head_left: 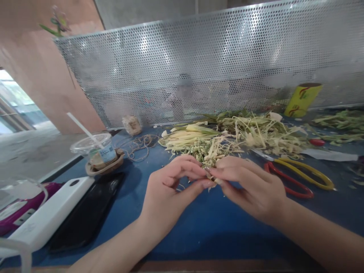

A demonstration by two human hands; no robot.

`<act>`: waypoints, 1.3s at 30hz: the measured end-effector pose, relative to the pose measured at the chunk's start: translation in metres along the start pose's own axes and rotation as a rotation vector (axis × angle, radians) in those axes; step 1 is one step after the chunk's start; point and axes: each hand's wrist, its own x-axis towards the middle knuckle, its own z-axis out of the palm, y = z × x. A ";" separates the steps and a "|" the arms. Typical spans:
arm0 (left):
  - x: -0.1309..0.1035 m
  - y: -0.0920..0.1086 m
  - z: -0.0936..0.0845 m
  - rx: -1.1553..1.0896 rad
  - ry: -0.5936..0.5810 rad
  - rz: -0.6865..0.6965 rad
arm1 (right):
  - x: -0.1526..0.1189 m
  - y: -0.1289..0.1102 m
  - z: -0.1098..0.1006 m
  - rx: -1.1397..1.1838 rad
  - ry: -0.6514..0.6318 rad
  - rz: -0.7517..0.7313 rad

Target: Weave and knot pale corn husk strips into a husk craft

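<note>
My left hand (170,185) and my right hand (256,185) meet low over the blue table, thumbs and fingers pinched together. Between the fingertips is a small pale plant piece (212,185), mostly covered, its exact kind unclear. Right behind the fingers lies a heap of short green and straw-coloured plant bits (213,151). Beyond it, a bundle of long yellowish stalks with pale ends (190,134) lies flat. Scissors with one red and one yellow handle loop (305,172) rest beside my right hand, blades partly under plant scraps.
Tangled dry leaves (273,136) spread behind, with a yellow tube (303,99) beyond. At left are a lidded cup with a straw (101,151), twine (139,146), a black phone (88,216), a white power bank (54,212) and a purple power strip (19,212). A perforated metal screen (199,49) borders the back.
</note>
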 end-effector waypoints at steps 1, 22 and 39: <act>0.000 -0.001 -0.001 0.014 -0.001 -0.006 | 0.001 0.000 0.000 -0.021 -0.005 -0.020; -0.001 -0.006 -0.004 0.281 -0.034 0.038 | 0.003 0.005 -0.002 -0.215 -0.042 -0.187; 0.006 -0.005 0.000 0.099 0.079 -0.177 | 0.008 0.004 -0.004 -0.084 -0.129 0.040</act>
